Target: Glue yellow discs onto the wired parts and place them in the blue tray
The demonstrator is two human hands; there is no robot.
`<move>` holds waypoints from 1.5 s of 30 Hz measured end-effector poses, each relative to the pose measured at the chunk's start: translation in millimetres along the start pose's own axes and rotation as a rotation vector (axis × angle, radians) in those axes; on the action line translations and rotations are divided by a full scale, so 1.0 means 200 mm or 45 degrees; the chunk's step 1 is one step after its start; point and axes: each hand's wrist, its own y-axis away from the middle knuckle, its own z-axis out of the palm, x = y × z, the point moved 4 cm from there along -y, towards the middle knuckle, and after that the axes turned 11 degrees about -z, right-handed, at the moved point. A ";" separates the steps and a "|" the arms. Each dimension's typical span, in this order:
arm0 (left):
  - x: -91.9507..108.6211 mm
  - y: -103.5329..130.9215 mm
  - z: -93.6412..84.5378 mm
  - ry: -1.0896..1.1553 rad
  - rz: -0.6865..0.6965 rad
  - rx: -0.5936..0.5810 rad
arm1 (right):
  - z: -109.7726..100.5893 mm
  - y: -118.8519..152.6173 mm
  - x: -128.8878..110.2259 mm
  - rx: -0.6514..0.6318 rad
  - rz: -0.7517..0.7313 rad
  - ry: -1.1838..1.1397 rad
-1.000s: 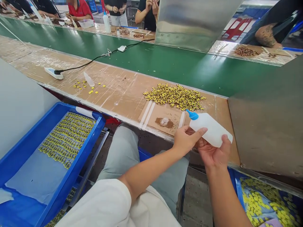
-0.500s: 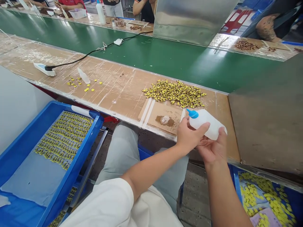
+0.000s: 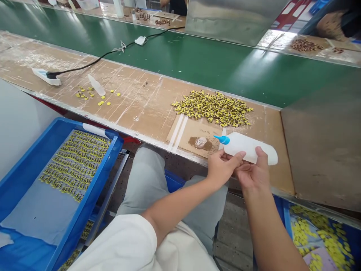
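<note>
A white bottle [image 3: 251, 148] with a blue nozzle lies nearly level between my two hands, its tip pointing left. My left hand [image 3: 224, 165] grips it from below near the nozzle end, thumb along its side. Around its rear half, my right hand [image 3: 254, 169] is wrapped with the thumb or a finger on the side. Left of the nozzle, a small clear lump [image 3: 201, 142] sits in a brown wet patch on a taped cardboard piece [image 3: 184, 131]. Behind it spreads a heap of small yellow and dark pieces [image 3: 214, 108].
A blue tray [image 3: 60, 241] with rows of yellow pieces is at lower left. Yellow discs fill another bin [image 3: 332, 237] at lower right. A cable [image 3: 93, 64] crosses the green belt [image 3: 197, 67]. A metal panel [image 3: 324, 150] stands at right; a small bottle [image 3: 96, 86] lies left.
The bottle has tipped closer to level, and its nozzle has moved left toward the clear lump. Both hands still hold it. The view has shifted slightly.
</note>
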 end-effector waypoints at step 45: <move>0.08 -0.02 0.00 -0.449 0.260 -0.069 | 0.03 -0.01 0.03 -0.071 -0.010 -0.035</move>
